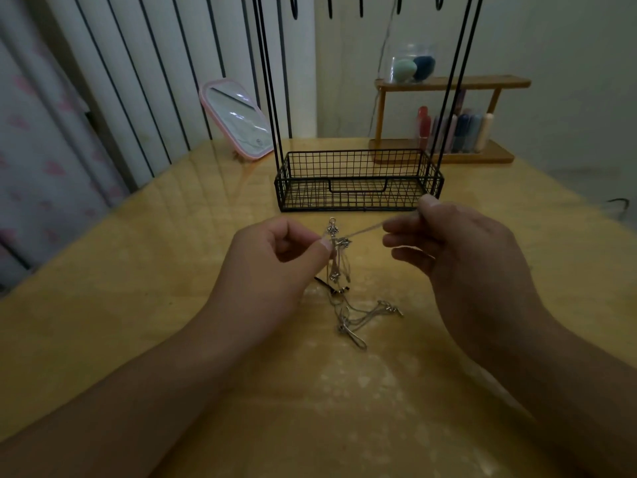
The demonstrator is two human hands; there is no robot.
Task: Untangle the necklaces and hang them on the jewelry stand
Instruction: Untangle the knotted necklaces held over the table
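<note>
- Silver chain, thin and pale, runs taut between the two hands in the head view — it is part of a tangle of necklaces (348, 291) whose lower loops and clasps lie on the tabletop (138, 305) between the forearms.
- The left hand (275, 260) has its fingers curled, thumb and forefinger pinching the knot of chains beside a small flower-shaped charm (333, 230); more charms hang straight below that pinch.
- The right hand (458, 246) pinches the far end of the stretched strand between thumb and fingertips, held a little higher than the left and just in front of the stand's basket.
- The jewelry stand (358, 181) sits beyond the hands — a black wire-mesh basket as its base, with thin black rods rising from both ends out of the top of the view, where a row of dark hooks (362, 5) shows. No chain shows on the hooks in view.
- Left of the stand, a pink-framed mirror (238, 119) leans tilted at the back edge of the tabletop.
- Right of the stand, a small wooden shelf (448, 119) carries upright lipstick-like tubes (455, 132) on its lower level and a clear container with makeup sponges (412, 65) on top.
- Behind stands a wall with dark vertical stripes; a pink-patterned curtain hangs at far left.
</note>
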